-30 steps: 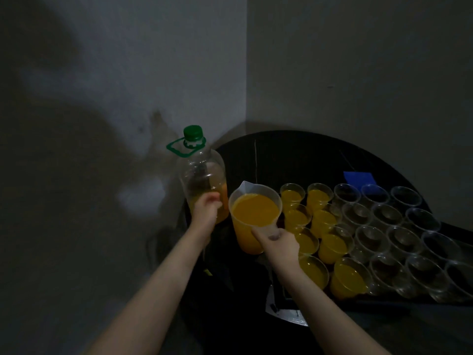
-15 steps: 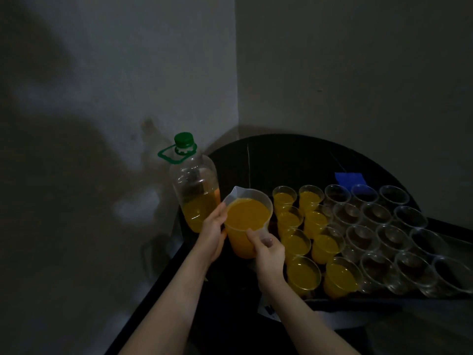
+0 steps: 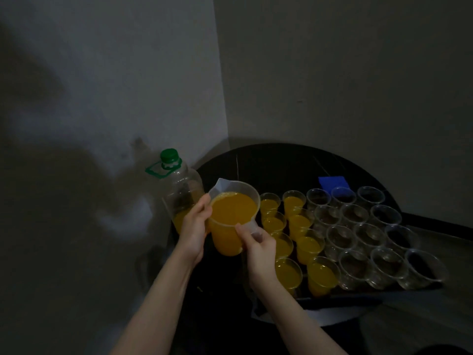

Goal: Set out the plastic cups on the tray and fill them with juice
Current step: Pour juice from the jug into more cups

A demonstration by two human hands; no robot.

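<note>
- A dark round table (image 3: 276,160) fills the corner where two grey walls meet; a small blue patch (image 3: 332,182) lies on it at about 12 o'clock from the cups.
- A big clear bottle (image 3: 181,193) with a green cap (image 3: 169,155) stands upright at the table's 9 o'clock edge, just behind the left hand. It holds a low layer of orange juice at the bottom.
- A clear plastic jug (image 3: 231,216) sits between bottle and cups, its spout pointing to 11 o'clock. It is nearly full of juice.
- The left hand (image 3: 194,231) presses its palm and fingers against the jug's side at 9 o'clock.
- The right hand (image 3: 258,248) grips the jug's handle at 4 o'clock, thumb on top.
- The jug looks lifted off the table, though the dim light makes that hard to tell.
- The tray (image 3: 358,295) is dark and shows mainly as its near edge, at 3 o'clock from the jug.
- The filled cups (image 3: 302,234) make the two columns nearest the jug, eight in all, each with juice nearly to the rim.
- The empty cups (image 3: 366,231) fill the three columns further right, packed rim to rim.
</note>
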